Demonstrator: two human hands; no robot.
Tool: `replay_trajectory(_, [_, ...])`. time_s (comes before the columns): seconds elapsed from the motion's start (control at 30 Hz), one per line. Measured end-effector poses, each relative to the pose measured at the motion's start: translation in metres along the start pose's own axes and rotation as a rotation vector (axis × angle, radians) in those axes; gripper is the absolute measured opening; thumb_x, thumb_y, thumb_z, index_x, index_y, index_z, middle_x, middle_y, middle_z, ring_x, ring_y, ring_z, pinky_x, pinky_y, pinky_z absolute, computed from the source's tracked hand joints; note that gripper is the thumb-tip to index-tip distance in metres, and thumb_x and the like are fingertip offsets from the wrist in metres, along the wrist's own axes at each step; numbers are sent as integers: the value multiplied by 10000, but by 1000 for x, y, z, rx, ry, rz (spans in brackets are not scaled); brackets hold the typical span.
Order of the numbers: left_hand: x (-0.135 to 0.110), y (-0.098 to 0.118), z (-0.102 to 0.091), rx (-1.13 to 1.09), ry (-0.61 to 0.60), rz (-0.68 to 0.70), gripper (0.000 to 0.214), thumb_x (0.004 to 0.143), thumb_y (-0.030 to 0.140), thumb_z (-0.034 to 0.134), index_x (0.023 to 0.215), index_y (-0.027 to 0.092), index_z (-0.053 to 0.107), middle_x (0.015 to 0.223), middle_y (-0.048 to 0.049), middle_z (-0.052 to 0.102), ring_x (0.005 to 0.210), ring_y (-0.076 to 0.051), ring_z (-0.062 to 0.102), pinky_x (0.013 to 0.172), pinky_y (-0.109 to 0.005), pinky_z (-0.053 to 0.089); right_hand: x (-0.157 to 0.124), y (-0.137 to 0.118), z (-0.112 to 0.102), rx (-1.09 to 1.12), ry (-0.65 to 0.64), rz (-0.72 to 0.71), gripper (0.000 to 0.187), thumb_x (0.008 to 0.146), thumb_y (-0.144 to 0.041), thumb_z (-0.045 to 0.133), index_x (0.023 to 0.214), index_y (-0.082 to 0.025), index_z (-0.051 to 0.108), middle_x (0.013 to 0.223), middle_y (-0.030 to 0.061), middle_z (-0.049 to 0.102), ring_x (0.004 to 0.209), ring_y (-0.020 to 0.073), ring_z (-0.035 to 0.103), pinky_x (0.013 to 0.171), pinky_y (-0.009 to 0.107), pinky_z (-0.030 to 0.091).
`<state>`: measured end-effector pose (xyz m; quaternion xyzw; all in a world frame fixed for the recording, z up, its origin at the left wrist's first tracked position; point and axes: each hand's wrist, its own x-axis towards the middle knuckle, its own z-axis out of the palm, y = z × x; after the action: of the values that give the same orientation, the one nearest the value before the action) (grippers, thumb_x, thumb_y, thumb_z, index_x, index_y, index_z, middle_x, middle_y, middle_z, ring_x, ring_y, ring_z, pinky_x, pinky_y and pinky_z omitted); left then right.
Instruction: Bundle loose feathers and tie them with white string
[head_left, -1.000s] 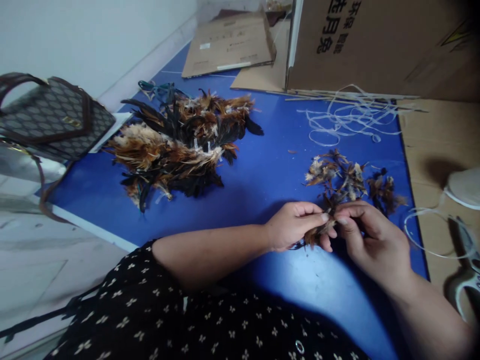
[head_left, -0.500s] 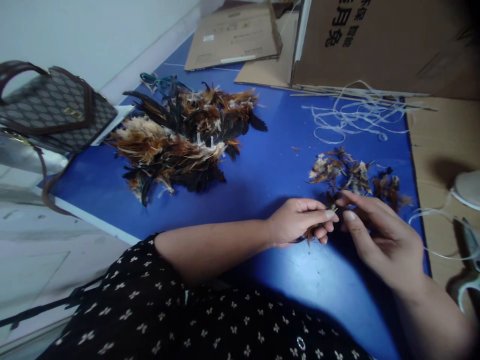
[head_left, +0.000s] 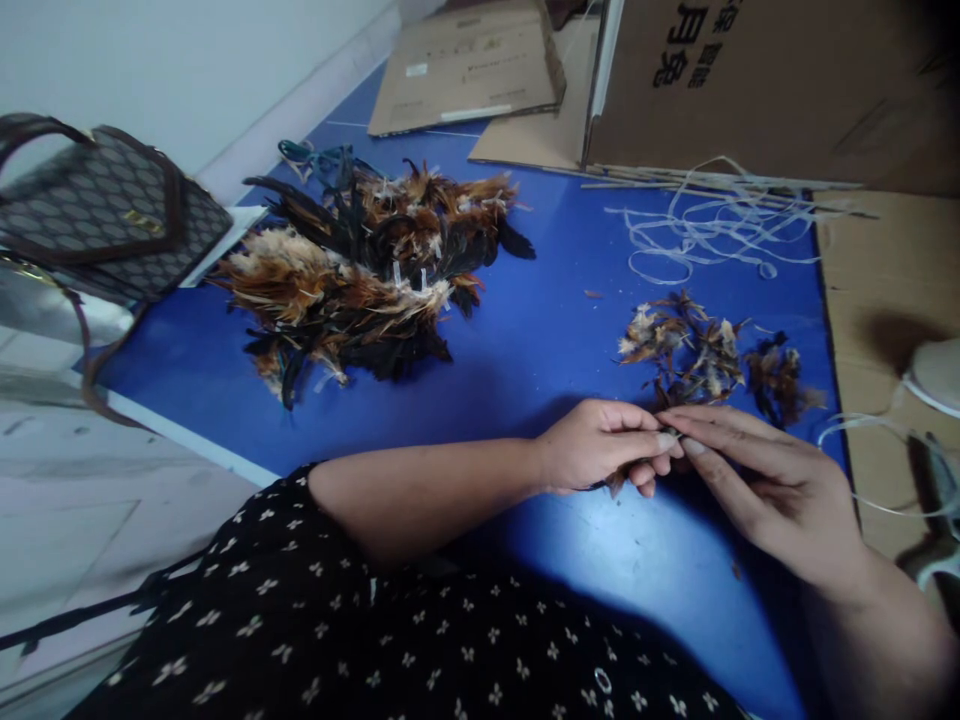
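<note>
Brown feathers (head_left: 619,479) sit pinched in the grip of the left hand (head_left: 596,445), over the blue worktop (head_left: 555,340). The right hand (head_left: 787,490) meets it at the fingertips; whether its grip is closed, I cannot tell. Loose feathers (head_left: 716,360) lie just beyond.

Dim, cool light. Pale glare on the tabletop (head_left: 555,330) toward its near edge, dark shadow around it. Feathers (head_left: 617,481) in my left hand (head_left: 604,445) too soft to resolve; my right forearm (head_left: 885,625) smears. Past the far right corner, cardboard box (head_left: 735,115) fades to black.
</note>
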<state>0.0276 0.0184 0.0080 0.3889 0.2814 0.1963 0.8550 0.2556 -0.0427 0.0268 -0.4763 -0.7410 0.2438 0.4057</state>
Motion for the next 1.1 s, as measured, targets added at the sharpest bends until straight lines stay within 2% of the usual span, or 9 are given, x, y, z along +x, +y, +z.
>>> replay_trajectory(0.13, [-2, 2, -2, -37, -118, -60, 456, 883, 538, 984, 875, 145, 753, 732, -16, 711, 594, -103, 691, 510, -219, 441, 4, 1, -10, 58, -75, 50, 258, 1073, -326, 822, 1282, -445, 914, 1219, 12, 915, 1109, 273, 894, 952, 431, 783])
replay_trajectory(0.27, [-2, -1, -4, -83, -184, -93, 418, 900, 498, 990, 1000, 127, 825, 847, -47, 756, 628, -104, 711, 530, -236, 444, 8, 3, -12, 102, -88, 66, 110, 1067, -370, 827, 1079, -377, 936, 1171, 44, 906, 1028, 265, 888, 893, 411, 773])
replay_trajectory(0.53, [-2, 1, 1, 71, -188, -62, 370, 1023, 496, 869, 926, 148, 790, 688, 12, 645, 634, -104, 670, 563, -231, 449, 11, -2, -10, 45, -73, 37, 199, 1096, -366, 777, 937, -303, 879, 1071, 62, 870, 1007, 243, 852, 860, 353, 724])
replay_trajectory(0.7, [0, -4, 5, 35, -86, 40, 415, 989, 542, 877, 963, 146, 757, 746, 29, 640, 582, -68, 575, 619, -253, 538, 9, 17, -7, -268, 188, -14, 134, 1117, -304, 742, 1132, -275, 872, 1120, 77, 877, 1043, 259, 836, 942, 432, 683])
replay_trajectory(0.8, [3, -11, 3, 38, -44, 73, 511, 969, 634, 865, 1002, 142, 732, 791, 6, 669, 629, -91, 656, 592, -236, 502, 9, 29, -3, -448, 91, -112, 279, 1127, -341, 725, 1363, -259, 848, 1353, 118, 875, 1242, 334, 796, 1075, 552, 642])
replay_trajectory(0.87, [5, -15, 2, 9, -26, 113, 558, 958, 675, 862, 1015, 138, 722, 805, 5, 674, 623, -88, 645, 634, -260, 550, 10, 32, -2, -507, 12, -155, 315, 1143, -364, 698, 1400, -248, 839, 1430, 120, 860, 1301, 360, 774, 1093, 579, 623])
replay_trajectory(0.97, [8, -20, 2, -39, 10, 163, 563, 958, 675, 866, 1022, 137, 712, 818, 9, 676, 603, -75, 603, 689, -303, 601, 9, 32, -3, -558, 29, -158, 189, 1140, -334, 710, 1174, -247, 874, 1129, 85, 909, 1011, 286, 819, 943, 493, 609])
replay_trajectory(1.03, [10, -22, 2, -64, 27, 180, 556, 957, 665, 872, 1018, 138, 707, 810, 11, 674, 603, -77, 604, 704, -314, 613, 7, 32, -7, -598, 140, -114, 163, 1123, -320, 737, 1040, -243, 854, 903, 59, 864, 778, 232, 767, 817, 436, 574])
replay_trajectory(1.1, [10, -24, 2, -75, 38, 190, 543, 967, 657, 864, 1013, 140, 706, 794, 12, 670, 606, -82, 609, 708, -313, 612, 5, 34, -10, -631, 247, -86, 141, 1106, -326, 756, 1026, -237, 831, 848, 58, 835, 716, 227, 740, 764, 413, 565])
